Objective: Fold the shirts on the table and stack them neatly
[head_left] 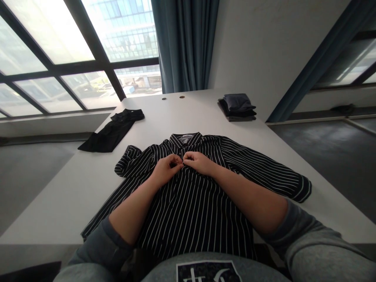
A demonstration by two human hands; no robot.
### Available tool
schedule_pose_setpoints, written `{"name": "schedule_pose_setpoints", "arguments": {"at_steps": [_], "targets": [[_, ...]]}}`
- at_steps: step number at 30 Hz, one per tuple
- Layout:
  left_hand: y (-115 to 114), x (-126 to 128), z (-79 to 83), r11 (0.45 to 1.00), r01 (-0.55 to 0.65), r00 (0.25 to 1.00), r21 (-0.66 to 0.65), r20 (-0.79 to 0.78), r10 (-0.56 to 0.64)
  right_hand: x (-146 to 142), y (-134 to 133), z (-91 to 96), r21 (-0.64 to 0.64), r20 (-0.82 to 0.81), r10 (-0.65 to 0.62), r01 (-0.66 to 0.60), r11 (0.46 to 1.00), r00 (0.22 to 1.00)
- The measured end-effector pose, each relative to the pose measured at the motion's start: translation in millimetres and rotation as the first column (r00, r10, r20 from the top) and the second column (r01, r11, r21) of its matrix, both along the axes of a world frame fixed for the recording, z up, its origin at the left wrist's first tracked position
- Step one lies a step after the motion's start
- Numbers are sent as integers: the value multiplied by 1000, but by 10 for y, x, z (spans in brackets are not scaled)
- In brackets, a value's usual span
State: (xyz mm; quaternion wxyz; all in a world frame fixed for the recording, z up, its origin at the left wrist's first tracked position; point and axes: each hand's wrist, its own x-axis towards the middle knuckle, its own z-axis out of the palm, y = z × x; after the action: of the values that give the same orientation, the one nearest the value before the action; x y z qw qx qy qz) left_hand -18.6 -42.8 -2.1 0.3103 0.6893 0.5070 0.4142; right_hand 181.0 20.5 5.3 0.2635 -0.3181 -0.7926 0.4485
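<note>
A black shirt with thin white stripes [190, 203] lies front up on the white table [58, 196], collar away from me and sleeves spread to both sides. My left hand [166, 168] and my right hand [198, 161] meet at the shirt's front placket just below the collar. Both hands are closed in a pinch on the fabric edges there, fingertips almost touching. What lies between the fingertips is too small to make out.
A crumpled black garment [113, 131] lies at the table's far left edge. A stack of folded dark clothes [237, 106] sits at the far right corner. Windows and a blue curtain [185, 43] stand behind the table; grey floor lies on both sides.
</note>
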Motion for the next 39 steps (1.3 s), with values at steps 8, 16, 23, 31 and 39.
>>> {"name": "schedule_pose_setpoints", "arguments": {"at_steps": [8,16,23,31,39], "targets": [[-2,17,-4,999,-34,999,8,-27,35,-59,-37,-27,10,42,-120,120,993,992],[47,17,-100,979,38,883,-202,466,62,60,-49,74,141,-107,24,-9,990,994],[31,-3,-71,945,156,824,-289,565,37,83,-44,77,178,-114,81,-60,982,990],[10,37,-34,901,217,821,-377,569,41,85,-46,67,347,-99,189,-144,927,977],[-20,-82,138,998,4,978,59,-210,8,158,156,39,413,-100,-107,139,900,989]]}}
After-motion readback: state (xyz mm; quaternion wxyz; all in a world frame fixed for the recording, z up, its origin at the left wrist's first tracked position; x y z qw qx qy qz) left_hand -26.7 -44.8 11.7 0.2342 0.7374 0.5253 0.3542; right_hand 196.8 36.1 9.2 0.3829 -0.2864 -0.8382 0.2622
